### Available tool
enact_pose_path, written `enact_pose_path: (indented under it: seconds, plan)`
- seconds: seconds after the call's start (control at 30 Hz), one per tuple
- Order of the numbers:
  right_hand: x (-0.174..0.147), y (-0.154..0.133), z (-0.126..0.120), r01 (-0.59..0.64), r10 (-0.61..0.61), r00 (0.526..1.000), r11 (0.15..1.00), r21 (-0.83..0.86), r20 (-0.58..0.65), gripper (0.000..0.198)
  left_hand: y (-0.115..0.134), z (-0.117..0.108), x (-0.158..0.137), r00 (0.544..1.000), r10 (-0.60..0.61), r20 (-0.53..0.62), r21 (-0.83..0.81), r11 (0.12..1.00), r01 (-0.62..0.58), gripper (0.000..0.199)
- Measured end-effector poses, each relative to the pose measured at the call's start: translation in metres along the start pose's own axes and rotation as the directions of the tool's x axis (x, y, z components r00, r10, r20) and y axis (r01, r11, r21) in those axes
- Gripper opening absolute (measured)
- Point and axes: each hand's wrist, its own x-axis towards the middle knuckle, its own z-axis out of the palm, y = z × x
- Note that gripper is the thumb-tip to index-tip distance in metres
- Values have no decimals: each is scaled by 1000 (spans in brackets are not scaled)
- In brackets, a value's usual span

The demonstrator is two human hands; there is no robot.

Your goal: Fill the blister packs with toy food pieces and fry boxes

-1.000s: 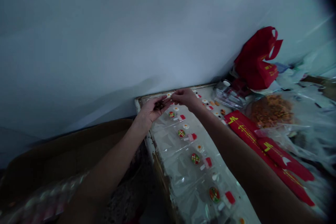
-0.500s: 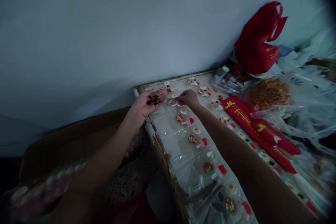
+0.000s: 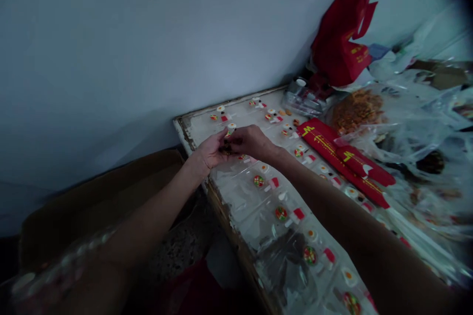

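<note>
My left hand [image 3: 210, 151] is cupped palm up above the table's left edge, with a small pile of dark brown pieces [image 3: 225, 147] in it. The fingertips of my right hand [image 3: 254, 141] are pinched together over that palm; whether a piece is between them is hidden. Beneath and around both hands lie rows of small charms on clear plastic: fried-egg shapes [image 3: 312, 234], round red-and-green discs [image 3: 281, 213] and red-and-white popsicle shapes [image 3: 295, 216].
Red printed packets [image 3: 343, 162] lie on the table's right side. Behind them are a clear bag of orange-brown pieces [image 3: 357, 110], clear plastic containers [image 3: 305, 96] and a red bag [image 3: 340, 39] against the wall. A cardboard box [image 3: 92, 192] stands at lower left.
My right hand has moved from the charms on the table to my left palm, its fingers now over the brown pieces. The view has shifted slightly.
</note>
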Motion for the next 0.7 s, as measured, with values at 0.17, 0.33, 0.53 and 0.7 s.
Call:
enact_pose_path:
  seconds: [0.17, 0.33, 0.53, 0.7]
  plan:
    - [-16, 15, -12, -170, 169, 985, 969, 177, 21, 34, -12, 20, 6, 1000, -10, 29, 44, 999, 9, 35]
    - [-36, 35, -14, -220, 252, 967, 913, 343, -49, 43, -22, 25, 12, 999, 28, -25, 33, 999, -28, 21]
    - [-65, 67, -4, -329, 468, 864, 806, 492, -189, 16, -1, -2, 1, 985, 140, -104, 3, 990, -140, 27]
    - [-62, 76, 15, -153, 202, 965, 951, 268, -166, 31, 3, -9, -11, 983, 163, -82, 14, 987, -163, 35]
